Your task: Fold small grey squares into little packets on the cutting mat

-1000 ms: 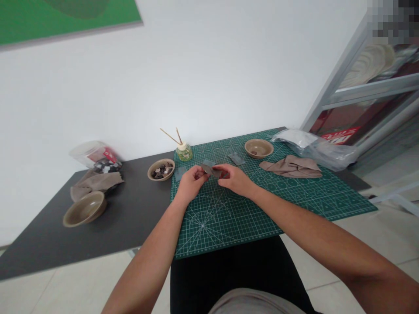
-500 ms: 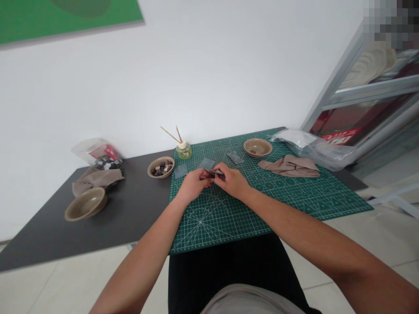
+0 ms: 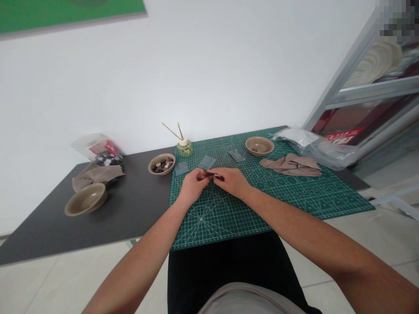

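Head view, centre of frame: your left hand (image 3: 192, 187) and right hand (image 3: 233, 181) pinch a small dark piece (image 3: 219, 176) over the green cutting mat (image 3: 225, 218). Handling it two-handed seems the present step; the next move probably needs steady pinching.

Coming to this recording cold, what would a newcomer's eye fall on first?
Probably the left hand and right hand, meeting mid-view with a small dark piece between them, set off by the bright grid of the green mat. Next, perhaps, the bowl of dark and pale bits left of the hands, and the green panel on the white wall at upper left.
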`<state>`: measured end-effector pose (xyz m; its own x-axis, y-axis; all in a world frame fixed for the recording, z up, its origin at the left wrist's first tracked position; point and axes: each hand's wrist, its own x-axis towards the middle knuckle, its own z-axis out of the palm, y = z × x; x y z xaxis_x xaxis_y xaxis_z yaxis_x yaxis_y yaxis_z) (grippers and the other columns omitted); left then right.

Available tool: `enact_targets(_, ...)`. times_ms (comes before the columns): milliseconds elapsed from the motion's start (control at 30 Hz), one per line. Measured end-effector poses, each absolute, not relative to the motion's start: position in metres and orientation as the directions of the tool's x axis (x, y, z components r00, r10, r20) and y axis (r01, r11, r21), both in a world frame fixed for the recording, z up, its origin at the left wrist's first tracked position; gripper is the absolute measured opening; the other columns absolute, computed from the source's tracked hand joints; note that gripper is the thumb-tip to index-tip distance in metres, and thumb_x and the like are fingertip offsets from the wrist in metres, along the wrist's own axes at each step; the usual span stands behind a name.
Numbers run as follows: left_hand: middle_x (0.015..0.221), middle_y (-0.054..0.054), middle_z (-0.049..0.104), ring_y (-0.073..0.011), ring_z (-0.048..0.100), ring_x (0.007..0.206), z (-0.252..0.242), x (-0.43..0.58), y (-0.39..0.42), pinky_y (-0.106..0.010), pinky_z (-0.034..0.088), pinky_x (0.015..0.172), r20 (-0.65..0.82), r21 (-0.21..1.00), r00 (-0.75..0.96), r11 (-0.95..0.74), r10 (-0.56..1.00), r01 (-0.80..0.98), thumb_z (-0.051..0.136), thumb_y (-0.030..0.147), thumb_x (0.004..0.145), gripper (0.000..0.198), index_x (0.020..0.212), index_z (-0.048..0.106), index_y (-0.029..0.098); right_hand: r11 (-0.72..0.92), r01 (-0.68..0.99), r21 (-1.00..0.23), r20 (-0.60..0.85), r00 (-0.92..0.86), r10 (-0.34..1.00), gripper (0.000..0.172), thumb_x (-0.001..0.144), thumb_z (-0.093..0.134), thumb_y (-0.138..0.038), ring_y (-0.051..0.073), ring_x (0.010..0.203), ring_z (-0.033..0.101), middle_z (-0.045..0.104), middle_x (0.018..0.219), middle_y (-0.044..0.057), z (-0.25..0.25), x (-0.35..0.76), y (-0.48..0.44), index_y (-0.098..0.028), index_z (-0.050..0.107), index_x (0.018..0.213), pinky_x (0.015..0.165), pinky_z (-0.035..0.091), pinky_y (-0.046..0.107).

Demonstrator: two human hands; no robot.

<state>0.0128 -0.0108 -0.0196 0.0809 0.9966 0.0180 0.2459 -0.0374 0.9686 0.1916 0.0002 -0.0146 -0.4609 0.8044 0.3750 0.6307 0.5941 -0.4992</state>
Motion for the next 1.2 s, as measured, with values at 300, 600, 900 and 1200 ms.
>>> enact_targets(300, 0.058, 0.004, 0.063, -0.0117, 0.058, 0.054, -0.015, 0.012, -0.012, -0.023, 0.045, 0.054, 0.063, 0.958, 0.033, -0.070, 0.997, 0.278, 0.063, 0.025, 0.069, 0.009, 0.069, 0.057, 0.019, 0.667, 0.665, -0.336, 0.348, -0.570, 0.744, 0.046, 0.094, 0.046, -0.017, 0.019, 0.120, 0.062, 0.057, 0.141, 0.001, -0.007, 0.188, -0.010, -0.027, 0.055, 0.138, 0.098, 0.051, 0.034)
enact_targets(600, 0.059, 0.002, 0.065, -0.0120, 0.059, 0.055, -0.011, 0.013, -0.015, -0.024, 0.046, 0.057, 0.029, 0.967, 0.009, -0.030, 1.000, 0.252, 0.061, 0.023, 0.069, 0.006, 0.067, 0.057, 0.018, 0.694, 0.668, -0.269, 0.343, -0.607, 0.717, 0.047, 0.095, 0.043, -0.018, 0.022, 0.118, 0.063, 0.052, 0.146, 0.005, -0.010, 0.184, -0.013, -0.021, 0.052, 0.141, 0.095, 0.053, 0.036)
enact_targets(900, 0.106, -0.010, 0.067, -0.0266, 0.059, 0.108, -0.009, 0.004, -0.018, -0.046, 0.046, 0.096, 0.360, 0.552, -0.037, -0.181, 0.932, 0.814, 0.058, 0.025, 0.081, 0.005, 0.080, 0.055, 0.021, 0.499, 0.659, -0.563, 0.410, -0.302, 0.861, 0.033, 0.097, 0.044, -0.026, 0.021, 0.100, 0.070, 0.074, 0.113, 0.006, -0.009, 0.192, -0.001, -0.021, 0.065, 0.121, 0.089, 0.052, 0.033)
enact_targets(1200, 0.152, -0.011, 0.045, -0.0365, 0.029, 0.146, -0.012, 0.002, -0.014, -0.067, 0.021, 0.113, 0.083, 0.437, 0.042, -0.075, 0.996, 0.896, 0.040, 0.024, 0.094, 0.016, 0.100, 0.055, 0.021, 0.554, 0.693, -0.461, 0.310, -0.460, 0.832, 0.045, 0.103, 0.031, -0.032, 0.023, 0.130, 0.052, 0.060, 0.136, 0.016, -0.005, 0.172, 0.045, -0.008, 0.059, 0.130, 0.113, 0.033, 0.036)
